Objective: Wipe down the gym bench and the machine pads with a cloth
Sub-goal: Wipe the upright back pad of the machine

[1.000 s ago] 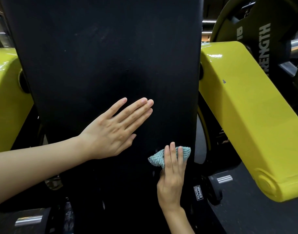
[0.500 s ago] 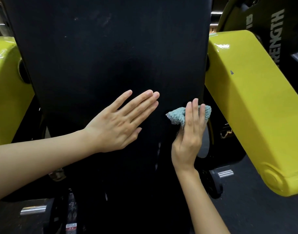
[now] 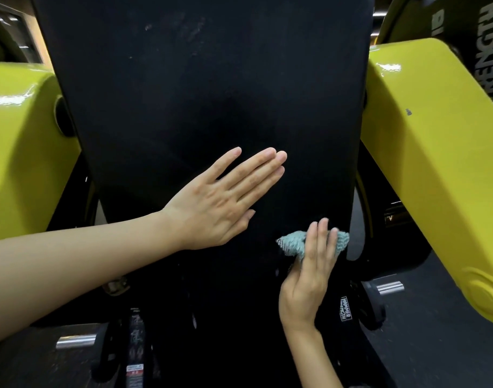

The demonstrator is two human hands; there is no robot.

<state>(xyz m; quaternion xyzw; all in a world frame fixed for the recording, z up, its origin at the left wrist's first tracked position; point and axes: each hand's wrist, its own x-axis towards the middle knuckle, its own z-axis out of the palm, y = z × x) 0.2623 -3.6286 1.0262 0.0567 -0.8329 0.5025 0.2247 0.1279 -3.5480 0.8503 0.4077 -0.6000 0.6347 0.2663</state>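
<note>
A tall black machine pad (image 3: 206,93) fills the middle of the view. My left hand (image 3: 223,200) lies flat on its lower middle, fingers straight and pointing up to the right. Low on the pad's right edge, my right hand (image 3: 309,273) presses a small teal cloth (image 3: 292,243) against the pad with straight fingers. The cloth sticks out on both sides of the fingers; its middle is hidden under them.
Yellow machine arms flank the pad, one on the left (image 3: 18,152) and one on the right (image 3: 441,175). A black weight plate (image 3: 463,26) sits at the top right. Chrome pegs (image 3: 390,287) and the dark floor (image 3: 435,345) lie below.
My right hand has slid the cloth back down the pad's right edge from its higher spot half a second ago. My left hand has stayed flat in place.
</note>
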